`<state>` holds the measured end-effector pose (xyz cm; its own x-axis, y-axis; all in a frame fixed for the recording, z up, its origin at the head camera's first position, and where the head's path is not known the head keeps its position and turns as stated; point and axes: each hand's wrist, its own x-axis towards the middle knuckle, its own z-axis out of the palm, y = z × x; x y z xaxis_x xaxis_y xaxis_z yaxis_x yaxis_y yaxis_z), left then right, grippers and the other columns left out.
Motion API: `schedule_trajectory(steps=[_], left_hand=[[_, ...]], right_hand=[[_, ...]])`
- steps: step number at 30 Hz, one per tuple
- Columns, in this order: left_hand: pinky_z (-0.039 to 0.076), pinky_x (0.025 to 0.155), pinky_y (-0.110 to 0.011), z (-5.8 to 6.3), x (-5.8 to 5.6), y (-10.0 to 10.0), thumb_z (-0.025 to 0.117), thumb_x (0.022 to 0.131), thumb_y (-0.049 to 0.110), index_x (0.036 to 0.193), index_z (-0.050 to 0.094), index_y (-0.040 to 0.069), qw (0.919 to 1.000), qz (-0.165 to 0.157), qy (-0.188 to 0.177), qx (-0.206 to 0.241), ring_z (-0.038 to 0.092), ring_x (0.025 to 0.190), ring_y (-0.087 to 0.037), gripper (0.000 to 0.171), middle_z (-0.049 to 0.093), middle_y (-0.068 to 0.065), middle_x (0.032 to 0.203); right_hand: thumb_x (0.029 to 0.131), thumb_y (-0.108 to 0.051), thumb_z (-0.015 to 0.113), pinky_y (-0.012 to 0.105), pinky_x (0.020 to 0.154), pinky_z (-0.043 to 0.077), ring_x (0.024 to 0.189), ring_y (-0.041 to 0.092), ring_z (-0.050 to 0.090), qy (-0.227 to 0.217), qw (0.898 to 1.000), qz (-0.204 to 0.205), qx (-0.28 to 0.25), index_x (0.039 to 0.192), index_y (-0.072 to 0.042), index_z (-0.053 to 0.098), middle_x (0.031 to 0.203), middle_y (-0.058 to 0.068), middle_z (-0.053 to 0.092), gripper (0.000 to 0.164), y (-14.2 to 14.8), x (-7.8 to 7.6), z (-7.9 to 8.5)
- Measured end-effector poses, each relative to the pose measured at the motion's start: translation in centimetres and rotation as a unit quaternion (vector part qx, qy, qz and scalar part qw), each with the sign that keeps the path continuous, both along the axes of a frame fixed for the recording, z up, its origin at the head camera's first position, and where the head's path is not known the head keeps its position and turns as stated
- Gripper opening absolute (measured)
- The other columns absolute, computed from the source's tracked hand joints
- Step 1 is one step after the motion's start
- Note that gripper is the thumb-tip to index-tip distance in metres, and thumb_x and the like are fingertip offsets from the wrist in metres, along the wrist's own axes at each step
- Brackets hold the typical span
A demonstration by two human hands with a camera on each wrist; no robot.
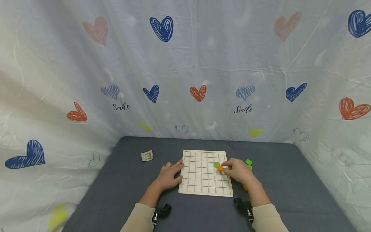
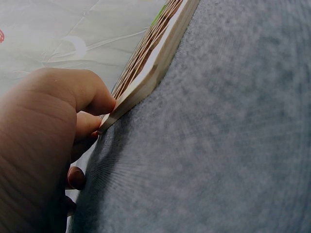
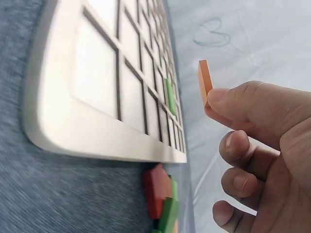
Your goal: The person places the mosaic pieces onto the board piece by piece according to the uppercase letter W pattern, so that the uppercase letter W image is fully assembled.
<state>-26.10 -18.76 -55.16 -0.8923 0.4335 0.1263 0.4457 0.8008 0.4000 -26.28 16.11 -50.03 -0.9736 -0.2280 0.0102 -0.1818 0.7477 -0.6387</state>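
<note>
A pale wooden grid board (image 1: pixel 205 193) lies flat on the dark cloth. My left hand (image 1: pixel 169 175) rests at its left edge, fingers and thumb spread and touching the rim (image 2: pixel 141 87). Between thumb and index finger, my right hand (image 1: pixel 239 170) pinches an orange square tile (image 3: pixel 205 82), also visible in the head view as an orange tile (image 1: pixel 220 168) above the board's right side. The right wrist view shows that tile raised off the grid, its thin edge toward the camera. One green tile (image 1: pixel 216 164) sits in a cell just beyond it.
Loose green tiles (image 1: pixel 249 162), a red tile (image 3: pixel 156 189) and an orange one (image 1: pixel 245 187) lie right of the board, partly hidden by the right hand. A small printed card (image 1: pixel 147 156) lies at the back left. A heart-patterned curtain (image 1: pixel 185 64) surrounds the table.
</note>
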Motion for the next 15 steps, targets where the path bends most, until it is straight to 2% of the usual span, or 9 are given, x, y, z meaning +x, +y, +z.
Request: schedule_trajectory(steps=[2, 7, 15], left_hand=[[0.028, 0.079, -0.039, 0.0, 0.0, 0.0, 0.051, 0.100, 0.032, 0.155, 0.049, 0.015, 1.0000, 0.001, 0.000, -0.001, 0.033, 0.083, -0.014, 0.058, 0.039, 0.001, 0.163], [0.028, 0.079, -0.038, -0.1, 0.0, 0.0, 0.051, 0.100, 0.033, 0.156, 0.049, 0.016, 1.0000, 0.004, 0.001, -0.007, 0.033, 0.083, -0.013, 0.059, 0.038, 0.002, 0.163], [0.028, 0.079, -0.039, -0.1, -0.1, 0.0, 0.052, 0.100, 0.032, 0.155, 0.049, 0.014, 1.0000, 0.000, 0.001, -0.001, 0.033, 0.082, -0.014, 0.059, 0.038, 0.001, 0.163]], right_hand=[[0.092, -0.013, 0.075, 0.032, 0.056, 0.037, 0.056, 0.017, 0.044, -0.005, 1.000, 0.004, 0.002, 0.117, -0.008, 0.079, 0.076, 0.003, 0.050, 0.026, -0.2, 0.0, -0.3], [0.091, -0.013, 0.076, 0.034, 0.060, 0.040, 0.066, 0.016, 0.049, -0.006, 1.000, 0.006, 0.023, 0.114, -0.009, 0.080, 0.080, 0.000, 0.055, 0.023, -0.9, -0.1, -0.7], [0.087, -0.011, 0.074, 0.032, 0.059, 0.035, 0.064, 0.016, 0.046, -0.002, 0.999, -0.003, 0.049, 0.110, -0.010, 0.082, 0.074, 0.000, 0.052, 0.024, -1.4, -0.2, -1.5]])
